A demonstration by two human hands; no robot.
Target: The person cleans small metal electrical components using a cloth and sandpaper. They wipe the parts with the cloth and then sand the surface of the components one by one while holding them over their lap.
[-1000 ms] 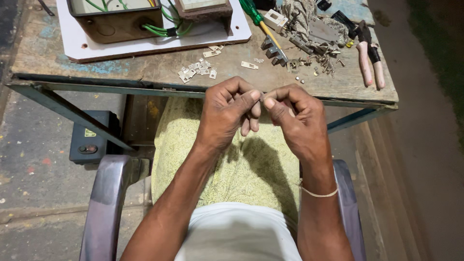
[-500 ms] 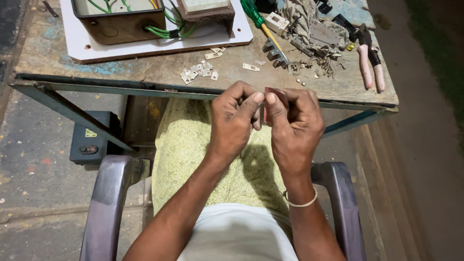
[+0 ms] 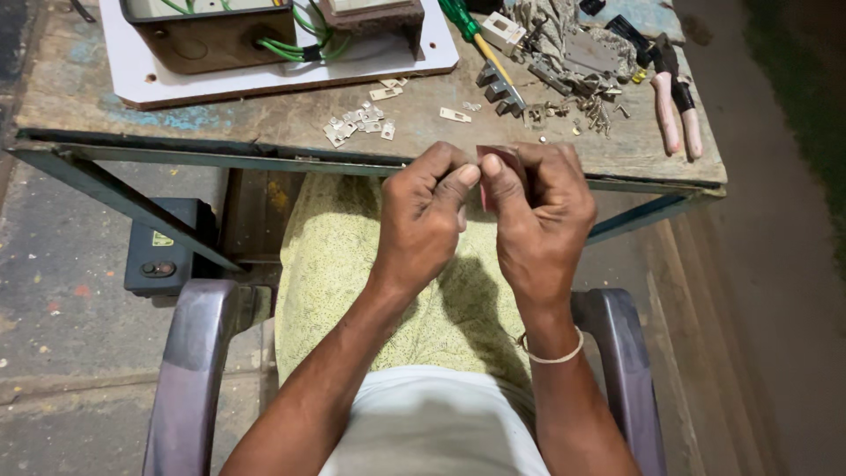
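My left hand [image 3: 427, 211] and my right hand [image 3: 539, 211] meet in front of the table's near edge, above my lap. Their fingertips pinch together around a small dark reddish piece [image 3: 490, 156], mostly hidden by my thumbs. The right hand wraps most of it, and the left thumb and forefinger press against it from the left. A thin band circles my right wrist.
A worn wooden table [image 3: 264, 123] carries a white board [image 3: 291, 75] with brown boxes and green wires, several small metal plates [image 3: 357, 123], a green-handled screwdriver [image 3: 467, 26], a pile of metal parts [image 3: 573, 79] and pink-handled pliers [image 3: 677, 106]. A dark box [image 3: 167, 251] sits on the floor at left. I sit in a grey plastic chair [image 3: 189, 370].
Both hands have drawn closer together and lifted slightly toward the table edge. The right hand has turned more upright around the small piece.
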